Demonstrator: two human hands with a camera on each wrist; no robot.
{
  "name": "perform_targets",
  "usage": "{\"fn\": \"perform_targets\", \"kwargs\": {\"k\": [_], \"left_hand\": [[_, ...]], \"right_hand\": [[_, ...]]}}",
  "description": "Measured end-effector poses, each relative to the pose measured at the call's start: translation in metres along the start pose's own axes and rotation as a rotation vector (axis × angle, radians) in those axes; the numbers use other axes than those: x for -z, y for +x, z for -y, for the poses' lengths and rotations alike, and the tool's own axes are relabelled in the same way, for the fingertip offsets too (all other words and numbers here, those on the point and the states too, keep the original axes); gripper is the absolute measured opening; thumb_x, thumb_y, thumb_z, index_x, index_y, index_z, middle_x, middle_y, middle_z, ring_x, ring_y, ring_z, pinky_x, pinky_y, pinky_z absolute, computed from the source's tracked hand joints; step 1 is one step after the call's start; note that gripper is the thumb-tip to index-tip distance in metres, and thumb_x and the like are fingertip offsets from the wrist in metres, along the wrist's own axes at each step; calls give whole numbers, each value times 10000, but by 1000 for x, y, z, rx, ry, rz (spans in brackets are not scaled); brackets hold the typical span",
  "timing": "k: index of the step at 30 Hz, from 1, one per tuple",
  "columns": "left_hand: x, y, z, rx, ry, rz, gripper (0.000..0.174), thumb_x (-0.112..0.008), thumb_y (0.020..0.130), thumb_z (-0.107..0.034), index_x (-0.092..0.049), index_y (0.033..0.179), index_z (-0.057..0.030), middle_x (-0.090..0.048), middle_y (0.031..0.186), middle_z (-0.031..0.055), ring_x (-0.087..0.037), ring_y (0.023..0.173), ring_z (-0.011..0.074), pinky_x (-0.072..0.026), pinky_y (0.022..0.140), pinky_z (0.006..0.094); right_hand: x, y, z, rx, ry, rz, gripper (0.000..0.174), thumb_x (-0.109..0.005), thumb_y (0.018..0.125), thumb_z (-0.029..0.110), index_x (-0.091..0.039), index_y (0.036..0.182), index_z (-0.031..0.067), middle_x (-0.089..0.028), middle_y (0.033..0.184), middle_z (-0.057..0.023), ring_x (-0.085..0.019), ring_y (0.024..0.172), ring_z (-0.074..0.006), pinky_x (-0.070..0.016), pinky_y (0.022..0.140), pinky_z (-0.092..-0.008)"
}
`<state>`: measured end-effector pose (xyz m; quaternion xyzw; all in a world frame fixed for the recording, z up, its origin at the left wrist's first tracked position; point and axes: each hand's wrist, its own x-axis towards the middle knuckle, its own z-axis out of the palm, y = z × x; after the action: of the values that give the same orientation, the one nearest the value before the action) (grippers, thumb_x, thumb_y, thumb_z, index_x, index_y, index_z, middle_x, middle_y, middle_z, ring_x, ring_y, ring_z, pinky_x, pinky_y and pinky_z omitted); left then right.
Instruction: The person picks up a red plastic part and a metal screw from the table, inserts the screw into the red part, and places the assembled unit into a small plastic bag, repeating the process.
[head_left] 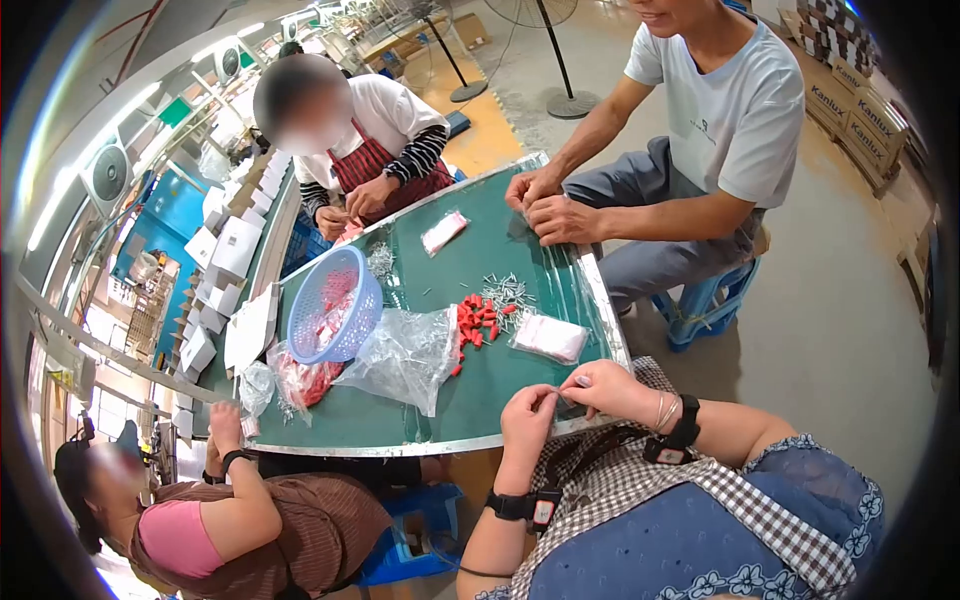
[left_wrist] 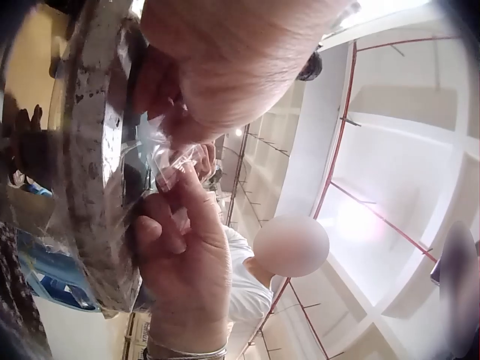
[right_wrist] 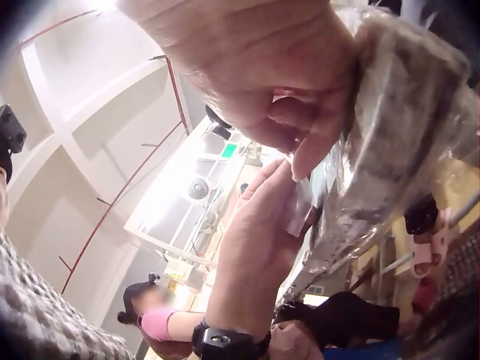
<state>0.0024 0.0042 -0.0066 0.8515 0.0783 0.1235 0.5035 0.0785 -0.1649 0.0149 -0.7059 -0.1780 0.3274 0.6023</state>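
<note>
At the near table edge, my left hand [head_left: 527, 420] and right hand [head_left: 606, 388] meet fingertip to fingertip. Between them is a small clear plastic bag [left_wrist: 174, 163], pinched by both hands. In the right wrist view part of the bag [right_wrist: 300, 208] hangs by the left palm. Whatever the bag contains is hidden by the fingers. Just beyond my hands lies a packet of small clear bags with a pink edge [head_left: 550, 338]. Past it are a pile of red plastic caps [head_left: 476, 324] and a heap of silver screws [head_left: 508, 294].
A blue perforated basket [head_left: 336, 305] stands on the green table [head_left: 470, 395], beside a large clear plastic bag [head_left: 400, 355]. Another pink-edged packet [head_left: 444, 232] lies farther back. Three other people sit around the table, hands at its edges. White boxes [head_left: 236, 248] line the left side.
</note>
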Motion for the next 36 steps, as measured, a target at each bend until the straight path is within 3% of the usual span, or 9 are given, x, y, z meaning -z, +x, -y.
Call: {"fn": "perform_targets", "kwargs": {"k": [6,8,11,17,21,22,23,36], "left_hand": [[1,1,-1,13,-3,-4,96,-675,837,-72,-685,900,0,-657,816,95,-617,699,185,-491,661,294],[0,1,-2,15,-15,-14,96,-682,836,-43,-672,898,30,-649,802,66,-587,710,116,-477,666,252],[1,0,1,16,-47,-16,93,-677,856,-52,-668,899,30,-642,801,39,-570,701,88,-468,651,234],[-3,-7,6,96,-211,-16,107,-667,899,-84,-655,917,21,-613,792,-23,-526,677,37,-425,592,189],[-5,-8,9,75,-259,-59,104,-667,899,-81,-653,932,16,-608,778,-26,-516,658,35,-413,574,189],[-3,-10,2,141,-317,-53,100,-664,902,-81,-649,935,12,-608,779,-26,-514,657,33,-411,573,187],[-2,-12,-3,214,-375,-44,95,-661,906,-81,-646,938,7,-608,779,-25,-511,655,31,-408,573,186],[-10,-11,-6,216,-465,-51,83,-637,925,-83,-622,944,-4,-601,779,-11,-537,677,44,-433,603,187]], "right_hand": [[0,2,3,-19,-14,4,238,-642,896,197,-685,932,-34,-603,661,-35,-634,515,-125,-504,471,-265],[0,2,3,-18,-1,7,240,-643,895,200,-685,926,-34,-602,659,-36,-637,516,-129,-504,471,-266],[-1,3,4,-15,-68,-13,237,-631,902,199,-674,892,-34,-606,660,-56,-641,511,-146,-502,467,-274],[-6,-2,11,5,-154,-21,232,-606,923,209,-629,1000,-9,-587,647,-79,-628,486,-175,-497,462,-293],[-6,-7,11,31,-130,-11,246,-597,936,216,-616,1077,16,-567,656,-56,-606,488,-150,-498,465,-288],[-6,-8,11,52,-79,-3,246,-594,939,214,-616,1087,18,-564,656,-52,-602,491,-140,-498,465,-287],[-6,-9,10,57,-62,-11,240,-599,938,211,-640,1067,14,-564,641,-41,-599,494,-128,-501,467,-282],[-1,-3,-3,96,-43,15,213,-647,901,191,-659,913,-22,-559,613,-25,-591,488,-112,-494,461,-272]]}}
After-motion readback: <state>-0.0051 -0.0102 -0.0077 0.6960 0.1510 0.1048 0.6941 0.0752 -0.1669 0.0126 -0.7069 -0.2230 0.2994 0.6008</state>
